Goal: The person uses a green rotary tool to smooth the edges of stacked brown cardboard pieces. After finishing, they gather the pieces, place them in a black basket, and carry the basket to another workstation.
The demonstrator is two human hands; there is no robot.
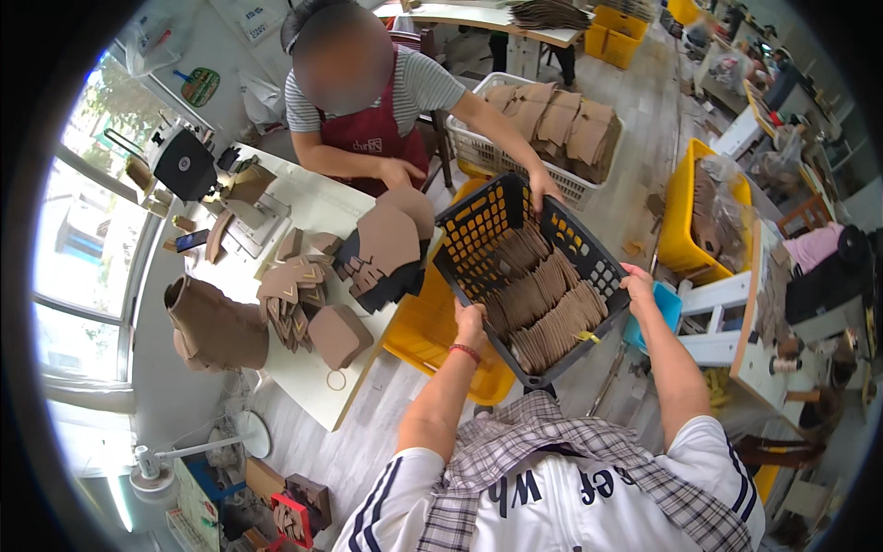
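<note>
A black plastic basket (pixel 589 225) with pierced walls hangs in front of me, tilted. Rows of brown cut pieces (pixel 552 313) stand packed inside it, a small yellow tag on the near row. My left hand (pixel 470 324) is closed on the basket's left rim, its fingers partly hidden behind the wall. On the right rim my right hand (pixel 636 283) grips with the thumb on top. A co-worker in a dark red apron touches the far rim with one hand (pixel 544 188); the other hand rests at their lap.
On the left, a white table (pixel 322 400) carries a sewing machine (pixel 184 164) and stacks of brown pieces (pixel 292 294). Below the basket sits a yellow crate (pixel 418 331). A white basket (pixel 469 138) of brown pieces stands beyond; another yellow crate (pixel 682 216) is at right.
</note>
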